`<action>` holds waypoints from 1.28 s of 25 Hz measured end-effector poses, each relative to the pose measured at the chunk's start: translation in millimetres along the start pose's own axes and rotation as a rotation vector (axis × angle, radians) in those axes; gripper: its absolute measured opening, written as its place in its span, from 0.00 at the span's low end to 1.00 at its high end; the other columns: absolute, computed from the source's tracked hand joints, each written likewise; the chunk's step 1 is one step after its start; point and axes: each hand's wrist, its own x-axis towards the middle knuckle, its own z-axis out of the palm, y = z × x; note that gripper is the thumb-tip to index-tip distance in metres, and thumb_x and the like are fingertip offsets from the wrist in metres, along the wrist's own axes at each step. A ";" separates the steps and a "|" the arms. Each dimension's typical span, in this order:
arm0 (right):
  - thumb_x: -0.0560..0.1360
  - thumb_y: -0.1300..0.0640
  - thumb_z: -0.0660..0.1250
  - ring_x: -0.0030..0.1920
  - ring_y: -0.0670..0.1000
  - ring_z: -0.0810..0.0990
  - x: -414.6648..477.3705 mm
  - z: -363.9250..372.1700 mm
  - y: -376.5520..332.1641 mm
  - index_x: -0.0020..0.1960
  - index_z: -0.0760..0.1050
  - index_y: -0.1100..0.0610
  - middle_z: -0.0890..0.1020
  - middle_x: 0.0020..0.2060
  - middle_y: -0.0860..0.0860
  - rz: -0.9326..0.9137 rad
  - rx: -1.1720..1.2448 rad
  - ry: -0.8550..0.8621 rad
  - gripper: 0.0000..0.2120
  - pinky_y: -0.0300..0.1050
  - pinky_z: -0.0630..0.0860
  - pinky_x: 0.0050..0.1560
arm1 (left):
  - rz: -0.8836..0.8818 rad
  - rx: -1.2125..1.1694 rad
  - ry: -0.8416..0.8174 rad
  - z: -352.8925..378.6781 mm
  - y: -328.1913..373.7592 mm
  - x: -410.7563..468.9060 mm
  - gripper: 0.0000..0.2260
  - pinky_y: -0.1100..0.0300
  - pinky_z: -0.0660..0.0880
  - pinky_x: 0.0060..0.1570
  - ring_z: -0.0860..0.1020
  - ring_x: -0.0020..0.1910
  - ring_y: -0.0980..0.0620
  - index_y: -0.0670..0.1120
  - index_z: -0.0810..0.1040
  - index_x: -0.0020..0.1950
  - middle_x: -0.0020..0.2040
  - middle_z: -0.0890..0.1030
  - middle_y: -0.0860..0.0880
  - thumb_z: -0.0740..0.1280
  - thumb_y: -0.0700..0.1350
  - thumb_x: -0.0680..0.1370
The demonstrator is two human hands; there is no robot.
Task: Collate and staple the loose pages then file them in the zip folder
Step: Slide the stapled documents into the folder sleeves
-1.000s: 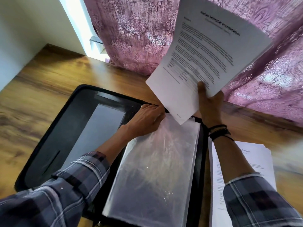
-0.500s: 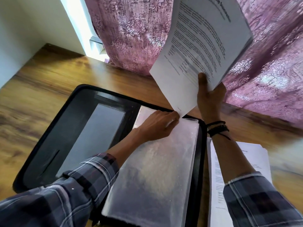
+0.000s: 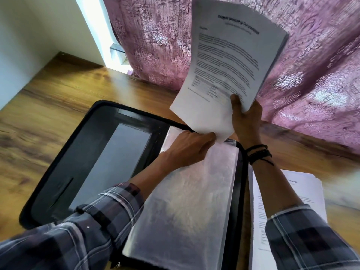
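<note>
Our two hands are both busy: the right hand (image 3: 246, 121) grips one set of printed pages (image 3: 229, 55), thumb on the front sheet, raised over the one open zip folder (image 3: 64, 162) on the table (image 3: 48, 106). The left hand (image 3: 187, 149) rests at the top edge of the folder's clear sleeve (image 3: 191, 211), fingertips meeting the pages' lower corner; we cannot tell whether it pinches anything. One second stack (image 3: 307, 190) lies just right of the folder.
</note>
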 end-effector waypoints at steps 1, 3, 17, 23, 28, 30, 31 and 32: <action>0.80 0.56 0.66 0.47 0.30 0.80 0.6 -2.8 3.6 0.60 0.77 0.60 0.81 0.50 0.47 0.011 -0.009 -0.010 0.11 0.31 0.76 0.50 | 0.006 0.025 0.001 -0.7 0.5 0.1 0.07 0.60 0.65 0.36 0.80 0.35 0.42 0.47 0.77 0.53 0.38 0.83 0.46 0.62 0.47 0.80; 0.80 0.56 0.66 0.47 0.30 0.79 0.8 -10.2 10.1 0.61 0.77 0.60 0.81 0.51 0.48 0.026 -0.031 -0.018 0.12 0.29 0.76 0.49 | -0.022 0.031 -0.029 -1.2 1.1 0.7 0.08 0.61 0.65 0.38 0.80 0.37 0.45 0.49 0.76 0.54 0.39 0.83 0.49 0.62 0.51 0.80; 0.72 0.62 0.74 0.60 0.51 0.81 -13.1 -36.8 55.8 0.65 0.74 0.60 0.82 0.60 0.53 0.258 0.155 -0.365 0.22 0.48 0.79 0.59 | -0.207 0.109 -0.063 -17.4 -60.0 -7.9 0.05 0.55 0.60 0.52 0.75 0.52 0.47 0.51 0.78 0.51 0.46 0.80 0.53 0.64 0.47 0.79; 0.73 0.67 0.72 0.65 0.56 0.78 -7.0 -46.9 72.0 0.68 0.71 0.63 0.79 0.64 0.58 0.301 0.249 -0.407 0.25 0.55 0.74 0.67 | -0.214 0.155 -0.055 -23.2 -71.1 -19.7 0.12 0.55 0.55 0.53 0.71 0.53 0.50 0.53 0.77 0.49 0.46 0.81 0.56 0.56 0.54 0.76; 0.70 0.59 0.76 0.65 0.56 0.78 3.4 -42.8 75.1 0.66 0.75 0.59 0.80 0.63 0.55 0.298 0.248 -0.455 0.26 0.60 0.71 0.69 | -0.293 0.095 -0.014 -24.8 -86.5 -23.8 0.08 0.55 0.57 0.53 0.71 0.53 0.48 0.51 0.73 0.55 0.48 0.79 0.57 0.60 0.47 0.77; 0.66 0.53 0.80 0.65 0.54 0.78 4.5 -41.4 79.2 0.68 0.73 0.59 0.80 0.64 0.54 0.338 0.262 -0.530 0.34 0.53 0.73 0.68 | -0.333 0.016 -0.005 -23.3 -83.8 -22.5 0.09 0.56 0.57 0.54 0.71 0.55 0.48 0.50 0.71 0.59 0.48 0.78 0.56 0.62 0.44 0.78; 0.64 0.51 0.80 0.65 0.53 0.78 3.9 -40.5 79.0 0.70 0.72 0.59 0.80 0.64 0.53 0.362 0.236 -0.593 0.37 0.49 0.75 0.66 | -0.336 0.003 0.000 -22.1 -81.6 -22.3 0.09 0.56 0.57 0.54 0.71 0.55 0.48 0.50 0.71 0.59 0.48 0.78 0.55 0.63 0.44 0.78; 0.66 0.53 0.80 0.65 0.51 0.78 2.8 -38.7 79.3 0.71 0.71 0.59 0.80 0.64 0.52 0.376 0.195 -0.661 0.37 0.45 0.76 0.64 | -0.333 0.011 0.008 -21.1 -79.1 -21.9 0.08 0.56 0.57 0.54 0.71 0.55 0.48 0.50 0.72 0.58 0.48 0.79 0.54 0.63 0.44 0.79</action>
